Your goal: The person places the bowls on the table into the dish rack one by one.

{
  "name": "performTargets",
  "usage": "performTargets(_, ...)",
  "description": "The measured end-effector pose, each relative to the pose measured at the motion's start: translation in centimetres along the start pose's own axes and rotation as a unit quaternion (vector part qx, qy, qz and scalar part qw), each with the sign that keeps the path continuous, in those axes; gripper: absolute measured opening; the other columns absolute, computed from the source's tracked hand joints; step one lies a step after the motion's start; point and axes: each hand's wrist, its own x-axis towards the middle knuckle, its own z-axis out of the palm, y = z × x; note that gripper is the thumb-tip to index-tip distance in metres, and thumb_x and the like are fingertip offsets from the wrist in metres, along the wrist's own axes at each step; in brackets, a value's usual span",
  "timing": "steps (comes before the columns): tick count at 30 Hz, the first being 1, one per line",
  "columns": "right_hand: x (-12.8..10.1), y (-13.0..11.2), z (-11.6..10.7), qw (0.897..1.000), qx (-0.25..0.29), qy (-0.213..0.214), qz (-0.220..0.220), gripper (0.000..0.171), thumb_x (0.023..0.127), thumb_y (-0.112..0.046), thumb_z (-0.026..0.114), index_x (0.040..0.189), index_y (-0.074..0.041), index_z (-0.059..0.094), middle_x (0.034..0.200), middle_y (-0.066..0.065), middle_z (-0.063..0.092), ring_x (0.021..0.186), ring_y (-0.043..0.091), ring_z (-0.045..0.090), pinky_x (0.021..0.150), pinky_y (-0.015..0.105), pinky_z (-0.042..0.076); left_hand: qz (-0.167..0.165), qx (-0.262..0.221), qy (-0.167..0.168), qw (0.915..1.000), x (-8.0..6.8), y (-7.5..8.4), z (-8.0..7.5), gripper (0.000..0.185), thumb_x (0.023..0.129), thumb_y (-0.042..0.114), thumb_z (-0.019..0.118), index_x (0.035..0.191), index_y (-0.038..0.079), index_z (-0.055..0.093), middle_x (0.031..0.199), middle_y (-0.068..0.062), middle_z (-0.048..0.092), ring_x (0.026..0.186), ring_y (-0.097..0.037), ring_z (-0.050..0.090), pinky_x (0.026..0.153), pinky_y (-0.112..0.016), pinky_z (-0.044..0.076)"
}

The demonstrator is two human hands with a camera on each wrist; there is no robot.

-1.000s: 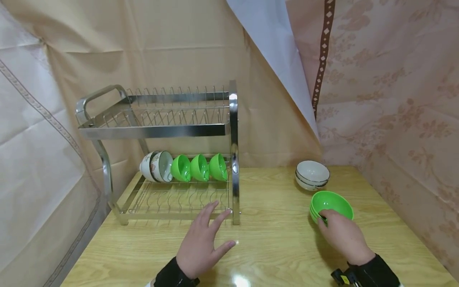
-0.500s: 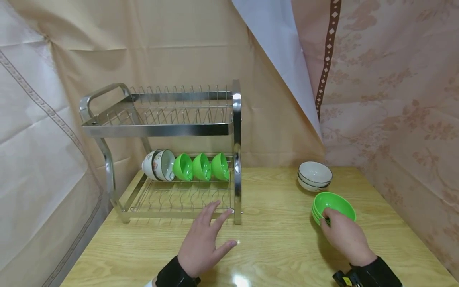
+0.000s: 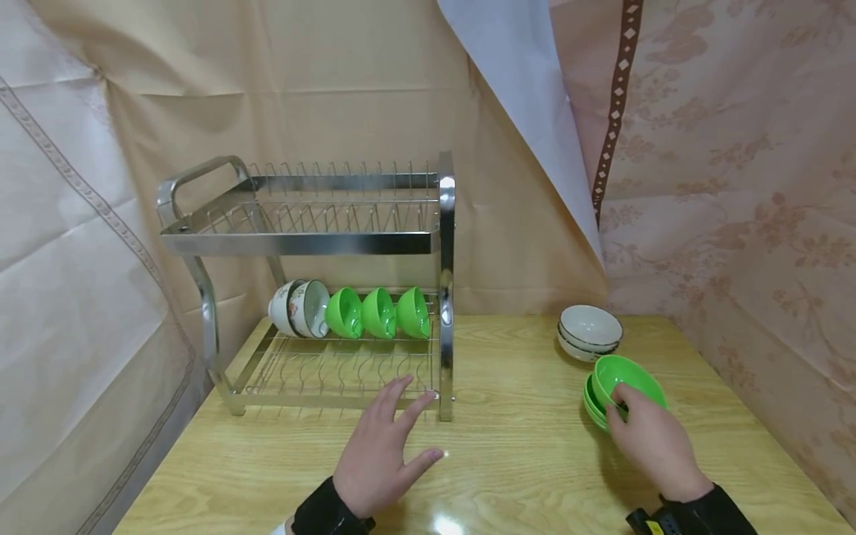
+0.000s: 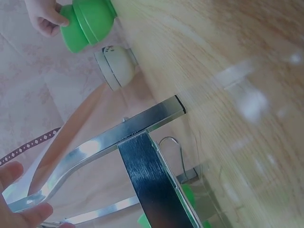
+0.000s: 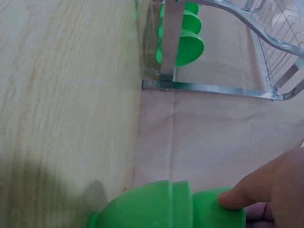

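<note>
My right hand pinches the rim of the top green bowl, which sits tilted and partly raised above the lower green bowls of its stack. In the right wrist view, the thumb presses the outside of that bowl. My left hand is held over the table in front of the dish rack, fingers spread and holding nothing. Three green bowls and two white flowered bowls stand on edge along the back of the rack's lower tier.
Stacked white bowls with dark rims stand just behind the green stack. The rack's upper tier has wire dividers. Cloth curtains hang behind and beside the wooden table.
My right hand has raised the top green bowl slightly and shifted it right, opening a gap above the bowls below. The left hand keeps its spread pose. The view has shifted slightly.
</note>
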Motion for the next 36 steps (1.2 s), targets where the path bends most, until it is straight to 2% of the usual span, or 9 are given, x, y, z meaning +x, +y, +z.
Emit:
performTargets(7,-0.3,-1.7,-0.6,0.997,-0.002,0.06,-0.044,0.015,0.092,-0.012,0.065,0.104,-0.003,0.065,0.095,0.012,0.067,0.07,0.021,0.059,0.053,0.038,0.046,-0.035,-0.092,-0.03,0.9947,-0.1,0.0,0.1,0.068,0.096,0.065,0.046,0.152,0.027,0.039,0.158,-0.01,0.03,0.139,-0.035,0.037,0.096,-0.056,0.048)
performTargets(10,-0.8,-3.5,-0.5,0.993,-0.007,0.084,-0.082,0.014,0.088,-0.011,0.07,0.101,-0.005,0.067,0.094,0.01,0.069,0.076,0.022,0.063,0.059,0.041,0.051,-0.068,-0.183,-0.071,0.9781,0.1,0.0,0.0,0.065,0.099,0.061,0.044,0.154,0.029,0.034,0.158,-0.01,0.029,0.139,-0.037,0.036,0.097,-0.059,0.047)
performTargets(12,-1.2,-4.9,-0.3,0.988,-0.012,0.104,-0.114,0.012,0.085,-0.01,0.073,0.096,-0.009,0.067,0.089,0.004,0.068,0.075,0.019,0.063,0.058,0.038,0.051,-0.093,-0.252,-0.101,0.9578,0.3,0.0,-0.2,0.062,0.1,0.058,0.042,0.154,0.03,0.03,0.159,-0.01,0.027,0.138,-0.041,0.037,0.098,-0.062,0.045)
performTargets(16,-2.2,-7.8,0.6,0.971,-0.016,0.137,-0.193,0.019,0.078,-0.006,0.077,0.088,-0.017,0.066,0.083,-0.009,0.064,0.074,0.011,0.061,0.059,0.032,0.05,-0.126,-0.376,-0.134,0.908,0.7,0.0,-0.4,0.056,0.104,0.051,0.037,0.155,0.027,0.028,0.158,-0.012,0.029,0.137,-0.042,0.037,0.103,-0.065,0.038)
performTargets(21,-3.5,-11.7,1.6,0.948,0.0,0.135,-0.29,0.024,0.073,-0.006,0.079,0.084,-0.022,0.064,0.082,-0.018,0.06,0.076,0.002,0.058,0.065,0.028,0.052,-0.14,-0.505,-0.142,0.8397,1.2,0.1,-0.1,0.056,0.108,0.045,0.029,0.154,0.014,0.027,0.154,-0.022,0.032,0.135,-0.042,0.041,0.106,-0.053,0.042)
performTargets(24,-4.1,-13.7,2.4,0.928,0.018,0.126,-0.349,0.025,0.071,-0.008,0.079,0.084,-0.023,0.064,0.081,-0.019,0.059,0.075,0.001,0.056,0.065,0.024,0.051,-0.163,-0.596,-0.154,0.7714,1.4,0.1,0.1,0.061,0.107,0.047,0.028,0.154,0.007,0.025,0.151,-0.027,0.033,0.132,-0.044,0.044,0.103,-0.048,0.046)
performTargets(29,-4.6,-16.2,4.0,0.88,0.049,0.13,-0.454,0.025,0.066,-0.011,0.078,0.077,-0.024,0.06,0.077,-0.018,0.057,0.07,0.0,0.052,0.063,0.015,0.045,-0.206,-0.706,-0.186,0.6516,1.3,-0.3,0.7,0.068,0.105,0.054,0.031,0.152,0.005,0.028,0.143,-0.023,0.048,0.121,-0.037,0.057,0.099,-0.048,0.049)
performTargets(32,-4.7,-16.9,4.7,0.862,0.053,0.122,-0.49,0.026,0.066,-0.012,0.079,0.075,-0.024,0.058,0.075,-0.018,0.056,0.068,-0.001,0.05,0.063,0.011,0.043,-0.197,-0.731,-0.218,0.616,1.0,-0.7,1.0,0.065,0.106,0.053,0.026,0.153,0.009,0.031,0.14,-0.017,0.052,0.117,-0.028,0.06,0.098,-0.046,0.05)
performTargets(36,-4.5,-17.2,5.0,0.851,0.056,0.106,-0.511,0.024,0.068,-0.012,0.08,0.076,-0.023,0.06,0.076,-0.017,0.058,0.071,-0.001,0.053,0.065,0.01,0.044,-0.185,-0.745,-0.242,0.5932,0.9,-1.4,0.7,0.062,0.106,0.052,0.024,0.155,0.014,0.029,0.144,-0.016,0.047,0.12,-0.027,0.058,0.099,-0.048,0.048)
